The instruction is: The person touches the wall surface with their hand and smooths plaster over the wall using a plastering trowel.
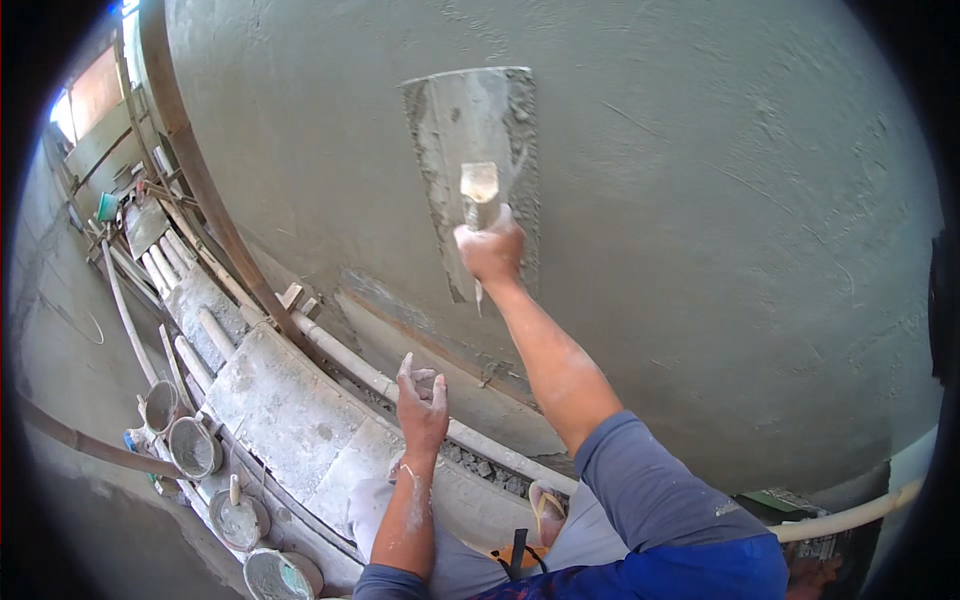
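Observation:
My right hand [492, 250] is wrapped round the handle of a plastering trowel [455, 120]. The trowel's broad, tapering blade lies against the grey, freshly plastered wall [690, 230], with wet mortar smeared along its edges. Faint scratches and rough patches mark the plaster to the right of it. Lower down and to the left, my left hand [423, 403] hovers apart from the wall, its index finger raised and the others loosely bent. Nothing shows in it, and pale mortar coats its fingers and wrist.
Mortar-spattered boards [275, 385] on poles form a walkway at the left. Several buckets [195, 447] line its outer side, one with a tool handle sticking up. An upright bamboo pole [195, 170] stands close to the wall; another light pole [850, 515] crosses at lower right.

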The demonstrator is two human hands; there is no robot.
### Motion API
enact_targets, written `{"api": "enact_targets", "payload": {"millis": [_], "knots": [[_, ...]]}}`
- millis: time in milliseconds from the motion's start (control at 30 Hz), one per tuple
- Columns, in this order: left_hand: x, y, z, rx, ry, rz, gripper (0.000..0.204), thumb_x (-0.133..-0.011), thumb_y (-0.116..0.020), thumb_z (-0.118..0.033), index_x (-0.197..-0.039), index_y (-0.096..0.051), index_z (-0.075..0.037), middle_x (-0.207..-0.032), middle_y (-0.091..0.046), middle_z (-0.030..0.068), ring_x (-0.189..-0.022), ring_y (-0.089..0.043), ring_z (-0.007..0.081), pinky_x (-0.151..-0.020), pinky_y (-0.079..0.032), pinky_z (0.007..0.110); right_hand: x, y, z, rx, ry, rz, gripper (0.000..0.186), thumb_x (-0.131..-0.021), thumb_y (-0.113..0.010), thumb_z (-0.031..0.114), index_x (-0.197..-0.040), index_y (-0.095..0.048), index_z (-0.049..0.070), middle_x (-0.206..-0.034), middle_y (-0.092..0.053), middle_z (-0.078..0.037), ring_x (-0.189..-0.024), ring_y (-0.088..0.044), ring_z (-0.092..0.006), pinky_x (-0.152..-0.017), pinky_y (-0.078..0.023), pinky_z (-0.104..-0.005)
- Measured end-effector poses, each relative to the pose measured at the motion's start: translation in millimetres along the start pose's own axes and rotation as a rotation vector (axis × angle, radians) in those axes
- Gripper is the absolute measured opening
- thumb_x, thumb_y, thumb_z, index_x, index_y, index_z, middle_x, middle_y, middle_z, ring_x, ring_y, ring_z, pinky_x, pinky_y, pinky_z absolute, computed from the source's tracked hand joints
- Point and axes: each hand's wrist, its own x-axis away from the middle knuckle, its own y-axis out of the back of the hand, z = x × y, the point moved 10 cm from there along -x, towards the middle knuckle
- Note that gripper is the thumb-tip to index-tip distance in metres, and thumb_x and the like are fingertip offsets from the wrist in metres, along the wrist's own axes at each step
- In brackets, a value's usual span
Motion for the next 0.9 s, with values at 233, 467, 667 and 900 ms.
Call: {"api": "enact_targets", "payload": {"millis": [233, 467, 667, 900], "knots": [[-10, -10, -1, -0.188, 0.094, 0.129, 0.059, -0.084, -0.064, -0.023, -0.134, -0.039, -0.003, -0.108, -0.06, 0.0168, -0.1, -0.06, 0.0355, -0.083, -0.047, 0.044, -33, -119, 66, 0.072, -0.006, 0.221, 0.043, -0.064, -0.066, 0.022, -0.099, -0.058, -0.002, -0.096, -0.065, -0.026, -0.093, -0.062, -0.0432, -0.082, -0.049, -0.0477], [0, -31, 5, -0.347, -0.069, 0.238, 0.052, -0.083, -0.066, -0.027, -0.126, -0.046, -0.004, -0.103, -0.061, 0.0183, -0.096, -0.06, 0.0361, -0.08, -0.048, 0.043, 14, -47, 100, -0.283, 0.187, 0.36, 0.04, -0.063, -0.067, 0.021, -0.094, -0.06, -0.003, -0.088, -0.066, -0.022, -0.083, -0.064, -0.0354, -0.073, -0.05, -0.0394], [17, -55, 10, -0.386, -0.175, 0.338, 0.051, -0.082, -0.067, -0.029, -0.123, -0.048, -0.004, -0.105, -0.061, 0.0195, -0.098, -0.06, 0.036, -0.081, -0.048, 0.042, 61, 165, 68, -0.376, 0.167, 0.376, 0.049, -0.059, -0.067, 0.011, -0.106, -0.056, -0.001, -0.09, -0.063, -0.006, -0.079, -0.061, -0.0163, -0.071, -0.052, -0.0312], [53, -99, -3, -0.358, -0.351, 0.424, 0.055, -0.08, -0.07, -0.028, -0.124, -0.049, -0.001, -0.11, -0.059, 0.0196, -0.097, -0.06, 0.0336, -0.081, -0.048, 0.042, 115, 509, -83, -0.515, 0.124, -0.274, 0.079, -0.073, -0.078, 0.039, -0.132, -0.042, 0.0, -0.12, -0.054, -0.011, -0.108, -0.056, -0.0234, -0.096, -0.046, -0.0403]]}}
